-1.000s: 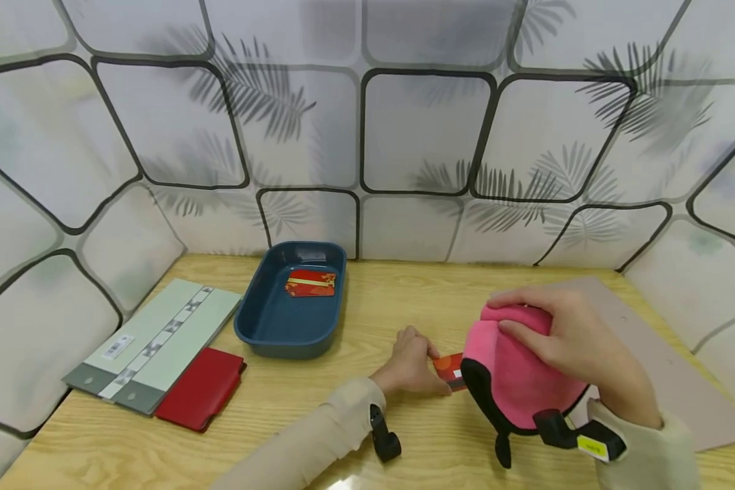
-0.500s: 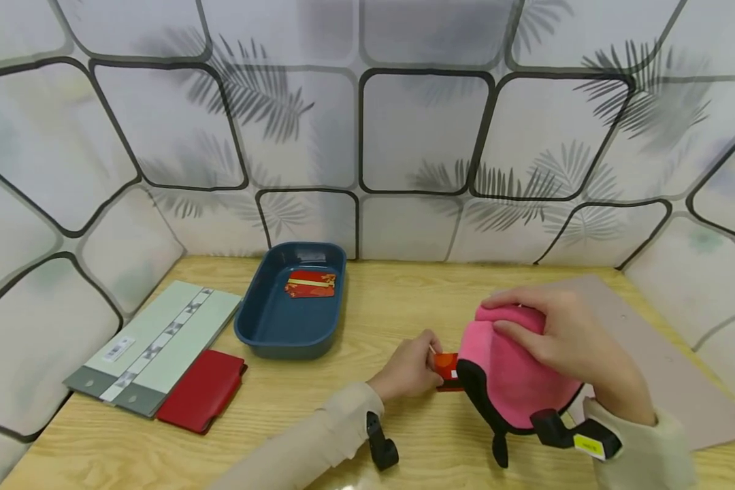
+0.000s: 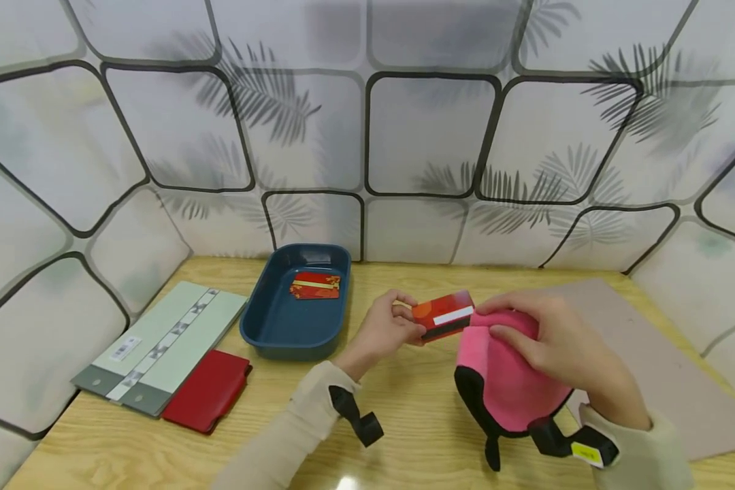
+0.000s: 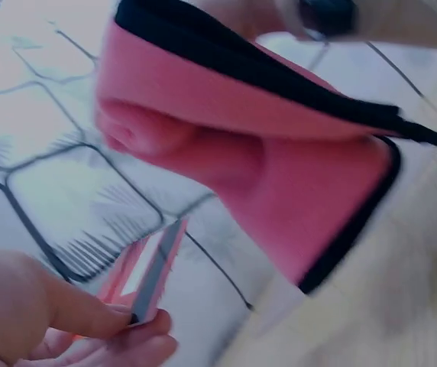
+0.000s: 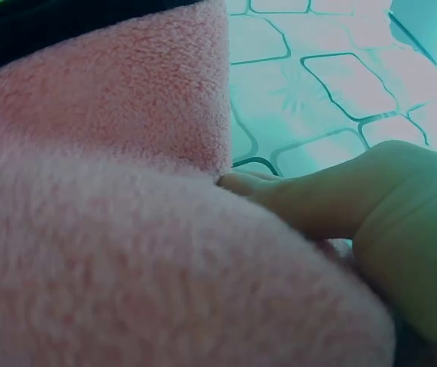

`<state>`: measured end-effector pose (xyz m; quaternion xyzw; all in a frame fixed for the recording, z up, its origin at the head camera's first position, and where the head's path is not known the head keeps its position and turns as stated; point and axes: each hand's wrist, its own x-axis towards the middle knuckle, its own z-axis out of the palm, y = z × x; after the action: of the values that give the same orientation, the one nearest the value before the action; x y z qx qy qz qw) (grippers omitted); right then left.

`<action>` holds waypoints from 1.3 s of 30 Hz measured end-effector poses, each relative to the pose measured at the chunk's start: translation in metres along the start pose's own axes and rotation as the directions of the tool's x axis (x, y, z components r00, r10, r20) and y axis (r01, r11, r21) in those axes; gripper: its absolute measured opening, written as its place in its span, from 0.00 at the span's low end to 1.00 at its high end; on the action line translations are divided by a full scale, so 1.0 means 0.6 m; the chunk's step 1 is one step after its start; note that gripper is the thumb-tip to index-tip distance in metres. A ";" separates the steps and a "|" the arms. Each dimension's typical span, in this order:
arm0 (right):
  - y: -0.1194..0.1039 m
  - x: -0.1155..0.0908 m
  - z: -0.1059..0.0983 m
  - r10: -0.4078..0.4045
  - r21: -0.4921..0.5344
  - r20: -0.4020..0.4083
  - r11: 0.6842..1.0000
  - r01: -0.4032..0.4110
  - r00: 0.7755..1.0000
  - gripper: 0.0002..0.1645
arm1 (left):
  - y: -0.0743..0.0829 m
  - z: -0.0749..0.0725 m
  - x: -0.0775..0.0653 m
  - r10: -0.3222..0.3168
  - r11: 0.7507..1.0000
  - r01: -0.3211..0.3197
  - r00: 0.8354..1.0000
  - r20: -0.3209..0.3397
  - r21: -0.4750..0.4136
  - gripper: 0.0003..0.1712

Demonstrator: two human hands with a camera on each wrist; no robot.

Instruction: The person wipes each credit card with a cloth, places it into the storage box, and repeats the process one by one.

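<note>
My left hand (image 3: 381, 331) pinches a red-and-orange bank card (image 3: 436, 314) by its left end, between thumb and fingers. Its white signature strip and dark magnetic stripe face the head camera. My right hand (image 3: 566, 350) grips a pink fleece hat (image 3: 523, 384) by its top, thumb on the near side. The hat has black edging and a dark cord dangling below. In the head view the card's right end is right at the hat's upper left edge. In the left wrist view the card (image 4: 148, 267) is tilted, below the folded hat (image 4: 180, 149).
A dark blue tray (image 3: 290, 344) at the back left holds a red card with a gold band (image 3: 316, 286). A pale green folder (image 3: 159, 340) and a red leather case (image 3: 208, 391) lie at the left. A pinkish-grey board (image 3: 655, 374) lies under the right arm.
My left hand has picked the bank card up off the table and raised it beside the hat, turning it. The right hand and hat have shifted only slightly left.
</note>
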<state>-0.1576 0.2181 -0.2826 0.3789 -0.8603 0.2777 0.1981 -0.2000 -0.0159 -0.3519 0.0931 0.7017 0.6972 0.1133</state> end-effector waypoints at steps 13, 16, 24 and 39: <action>-0.007 0.006 0.033 0.083 -0.090 0.018 0.993 -0.081 0.996 0.20 | 0.012 -0.001 -0.019 0.149 0.988 -0.150 0.988 -0.032 -0.032 0.22; -0.012 0.008 0.038 0.120 -0.111 0.023 0.987 -0.116 0.993 0.19 | 0.010 0.004 -0.022 0.167 0.984 -0.169 0.985 -0.032 -0.054 0.22; -0.026 0.015 0.053 0.104 -0.187 -0.003 0.977 -0.102 0.995 0.16 | 0.007 0.007 -0.031 0.109 0.975 -0.109 0.994 -0.015 -0.191 0.23; -0.081 0.018 0.098 0.021 -0.336 -0.088 0.940 -0.049 0.996 0.15 | -0.002 0.002 -0.043 0.101 0.982 -0.092 0.994 0.042 -0.163 0.23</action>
<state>-0.1351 0.1480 -0.3057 0.3119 -0.8928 0.1449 0.2909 -0.1748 -0.0221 -0.3526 0.1351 0.6346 0.7537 0.1042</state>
